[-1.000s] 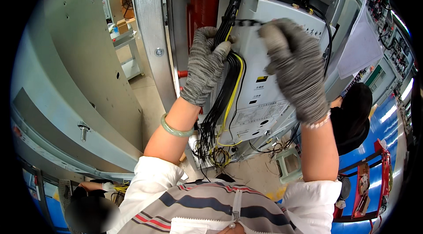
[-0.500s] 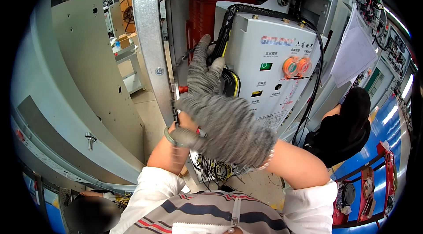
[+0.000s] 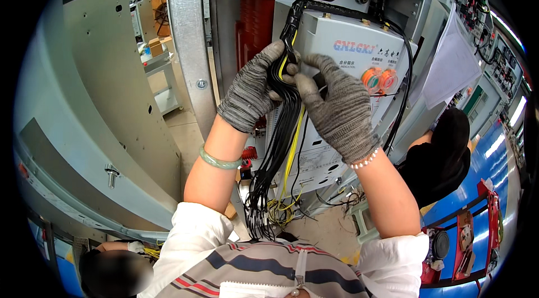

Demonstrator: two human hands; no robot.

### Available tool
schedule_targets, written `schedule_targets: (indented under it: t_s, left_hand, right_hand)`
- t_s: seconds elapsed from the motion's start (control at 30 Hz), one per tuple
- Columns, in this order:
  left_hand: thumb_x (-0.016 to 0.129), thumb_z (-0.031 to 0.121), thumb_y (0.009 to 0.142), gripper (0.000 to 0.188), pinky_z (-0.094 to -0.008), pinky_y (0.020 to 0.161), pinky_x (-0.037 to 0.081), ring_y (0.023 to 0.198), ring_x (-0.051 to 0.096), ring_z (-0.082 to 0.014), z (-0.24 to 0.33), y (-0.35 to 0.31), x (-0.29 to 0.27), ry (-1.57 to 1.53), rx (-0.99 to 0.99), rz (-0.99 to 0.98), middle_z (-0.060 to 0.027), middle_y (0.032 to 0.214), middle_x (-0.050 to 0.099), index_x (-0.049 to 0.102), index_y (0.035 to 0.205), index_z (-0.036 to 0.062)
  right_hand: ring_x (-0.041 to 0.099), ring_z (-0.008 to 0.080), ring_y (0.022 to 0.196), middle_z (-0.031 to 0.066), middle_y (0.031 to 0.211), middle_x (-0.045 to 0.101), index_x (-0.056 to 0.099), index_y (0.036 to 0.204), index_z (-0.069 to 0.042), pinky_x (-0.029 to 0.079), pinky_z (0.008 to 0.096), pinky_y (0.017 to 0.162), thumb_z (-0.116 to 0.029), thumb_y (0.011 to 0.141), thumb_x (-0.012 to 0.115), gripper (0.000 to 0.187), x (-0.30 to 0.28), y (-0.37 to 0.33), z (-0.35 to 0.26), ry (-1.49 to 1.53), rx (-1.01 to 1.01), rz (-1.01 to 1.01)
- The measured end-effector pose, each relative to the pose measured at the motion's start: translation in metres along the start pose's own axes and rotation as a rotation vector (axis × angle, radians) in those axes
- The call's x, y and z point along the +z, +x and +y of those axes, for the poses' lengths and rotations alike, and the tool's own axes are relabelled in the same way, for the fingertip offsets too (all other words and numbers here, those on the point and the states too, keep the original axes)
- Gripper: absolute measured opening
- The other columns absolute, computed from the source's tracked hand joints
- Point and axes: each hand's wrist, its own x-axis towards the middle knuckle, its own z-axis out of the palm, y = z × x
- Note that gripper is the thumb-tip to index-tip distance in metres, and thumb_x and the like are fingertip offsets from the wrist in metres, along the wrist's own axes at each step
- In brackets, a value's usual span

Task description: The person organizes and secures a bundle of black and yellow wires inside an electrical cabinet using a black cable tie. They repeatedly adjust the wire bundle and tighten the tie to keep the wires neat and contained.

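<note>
A thick bundle of black and yellow wires (image 3: 285, 101) hangs down the left side of a light grey mechanism box (image 3: 351, 40). My left hand (image 3: 251, 89), in a grey knitted glove, is closed round the bundle from the left, near the box's upper corner. My right hand (image 3: 342, 104), gloved alike, is at the bundle's right side. Its thumb and bent fingers close in against the wires, and what they pinch is too small to make out. Above the hands, the bundle runs bound in black along the box's top edge. Below, the wires fan out into loose ends.
A galvanised upright post (image 3: 193, 34) and a grey cabinet panel (image 3: 101, 85) stand on the left. Behind the box is a dark red ribbed part (image 3: 255, 14). Paper sheets (image 3: 452, 59) hang at right. A seated person (image 3: 441, 157) and a red rack (image 3: 469, 236) are beyond.
My right hand has drawn back from across my left forearm and come up to the bundle's right side. My left hand has shifted slightly and now grips the wires. The hanging wires show in full.
</note>
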Motion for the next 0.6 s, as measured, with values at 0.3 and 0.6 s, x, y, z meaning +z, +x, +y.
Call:
schedule_targets:
  t_s: [0.3, 0.6]
  left_hand:
    - [0.061, 0.046, 0.088, 0.033, -0.018, 0.034, 0.04, 0.055, 0.06, -0.0084, 0.0, -0.001, 0.003, 0.232, 0.015, 0.292, -0.0003, 0.073, 0.065, 0.065, 0.092, 0.0138]
    - [0.063, 0.021, 0.09, 0.036, -0.0236, 0.068, 0.051, 0.073, 0.059, -0.0093, -0.011, -0.009, 0.028, 0.82, 0.495, 0.328, -0.0057, 0.081, 0.063, 0.05, 0.117, -0.0006]
  right_hand:
    - [0.065, 0.026, 0.073, 0.0126, 0.078, 0.066, 0.066, 0.094, -0.004, 0.052, 0.0368, 0.069, -0.033, 0.086, 0.063, 0.03, 0.009, 0.04, -0.01, -0.47, -0.166, 0.057]
    - [0.062, 0.0228, 0.062, 0.0139, 0.068, 0.063, 0.065, 0.083, 0.0, 0.051, 0.0348, 0.06, -0.028, 0.085, 0.062, 0.029, -0.023, 0.041, -0.001, 0.113, -0.047, -0.101]
